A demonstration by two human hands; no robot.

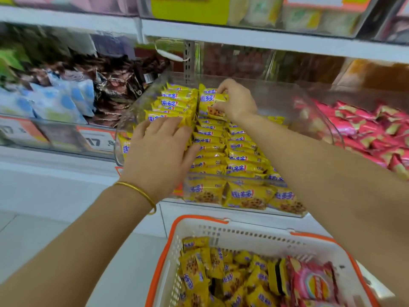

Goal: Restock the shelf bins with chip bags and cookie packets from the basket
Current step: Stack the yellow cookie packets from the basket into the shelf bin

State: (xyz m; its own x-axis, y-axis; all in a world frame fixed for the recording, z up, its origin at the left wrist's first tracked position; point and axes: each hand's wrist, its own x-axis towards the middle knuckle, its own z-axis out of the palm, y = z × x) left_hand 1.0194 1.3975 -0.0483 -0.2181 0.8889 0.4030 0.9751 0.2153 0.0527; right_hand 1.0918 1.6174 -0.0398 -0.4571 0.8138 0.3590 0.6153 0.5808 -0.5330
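A clear plastic shelf bin [318, 120] holds rows of yellow cookie packets [241, 151]. My left hand [161, 147] lies flat with straight fingers on the left row of packets, pressing them. My right hand [236, 100] reaches deeper into the bin and pinches one yellow cookie packet [210, 100] at the back of the middle row. Below, a white basket with an orange rim [199, 224] holds several more yellow cookie packets [199, 269] and a pink chip bag [314, 280].
To the right, a neighbouring bin is full of pink packets [371, 134]. On the left are bins with blue-white packets [57, 100] and dark brown packets [115, 85]. A shelf edge with price labels [95, 140] runs below them. Another shelf [243, 36] sits above.
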